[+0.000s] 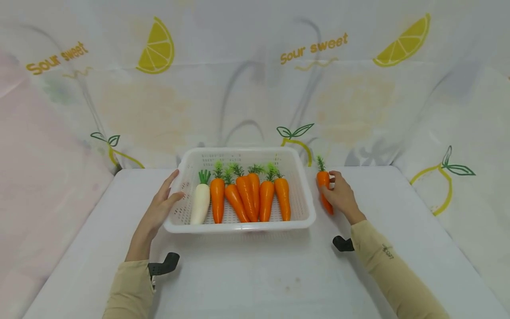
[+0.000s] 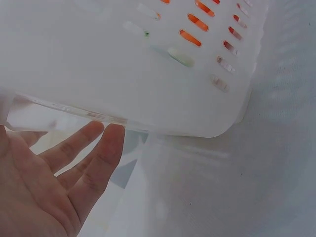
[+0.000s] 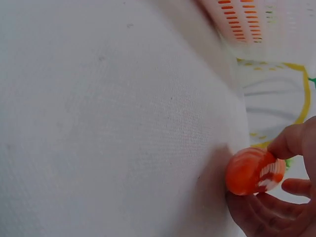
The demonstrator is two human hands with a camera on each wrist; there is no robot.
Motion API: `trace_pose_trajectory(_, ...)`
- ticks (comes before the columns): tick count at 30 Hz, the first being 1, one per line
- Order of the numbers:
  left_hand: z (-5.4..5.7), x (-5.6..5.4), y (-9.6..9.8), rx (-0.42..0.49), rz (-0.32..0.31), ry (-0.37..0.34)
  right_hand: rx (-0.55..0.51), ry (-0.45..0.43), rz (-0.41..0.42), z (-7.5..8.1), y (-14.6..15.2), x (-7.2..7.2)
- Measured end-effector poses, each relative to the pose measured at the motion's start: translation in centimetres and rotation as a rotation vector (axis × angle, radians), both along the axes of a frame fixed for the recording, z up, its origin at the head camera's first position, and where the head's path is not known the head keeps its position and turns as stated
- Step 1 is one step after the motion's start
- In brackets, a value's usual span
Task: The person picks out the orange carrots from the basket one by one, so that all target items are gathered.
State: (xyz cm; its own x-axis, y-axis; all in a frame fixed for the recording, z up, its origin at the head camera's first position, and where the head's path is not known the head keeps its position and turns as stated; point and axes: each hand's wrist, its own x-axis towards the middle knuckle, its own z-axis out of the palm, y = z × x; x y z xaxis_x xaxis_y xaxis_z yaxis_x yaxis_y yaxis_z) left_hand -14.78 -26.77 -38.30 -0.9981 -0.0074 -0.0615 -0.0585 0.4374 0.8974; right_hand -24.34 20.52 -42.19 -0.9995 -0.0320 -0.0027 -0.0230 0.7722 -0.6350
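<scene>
A white plastic basket (image 1: 239, 227) stands on the table, holding a white radish (image 1: 200, 204) and several orange carrots (image 1: 217, 200) with green tops. My left hand (image 1: 158, 207) holds the basket's left rim, its thumb over the edge and its fingers outside. In the left wrist view, the fingertips (image 2: 112, 136) touch the rim from beneath. To the right of the basket, my right hand (image 1: 341, 195) grips a single carrot (image 1: 323, 179) from its right side, between thumb and fingers. The right wrist view shows that carrot (image 3: 247, 170) end-on, close to the white surface.
A white cloth covers the table (image 1: 255, 274). Behind the basket hangs a white curtain (image 1: 255, 102) with lemon prints and lettering. Black wrist mounts (image 1: 165, 264) sit at both sleeves, low over the table.
</scene>
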Motion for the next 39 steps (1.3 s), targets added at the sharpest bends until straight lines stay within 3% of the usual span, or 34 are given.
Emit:
trace_pose_trajectory(8, -0.4, 0.4, -0.1, 0.010, 0.008, -0.006, 0.033, -0.028, 0.023, 0.7, -0.2, 0.1)
trace_pose_trajectory(16, -0.3, 0.2, -0.1, -0.007, -0.001, 0.010, -0.016, -0.074, -0.001, 1.1, 0.1, 0.4)
trace_pose_trajectory(24, 0.0, 0.1, 0.0, 0.003, -0.002, 0.013, -0.111, 0.044, -0.036, 1.9, -0.1, 0.5)
trace_pose_trajectory(34, -0.2, 0.0, 0.0, -0.004, -0.006, 0.015, -0.210, 0.142, 0.023, 4.2, -2.3, 0.9)
trace_pose_trajectory(39, -0.1, 0.0, -0.1, -0.002, -0.006, 0.005, -0.211, 0.161, 0.066, 5.4, -3.4, 1.4)
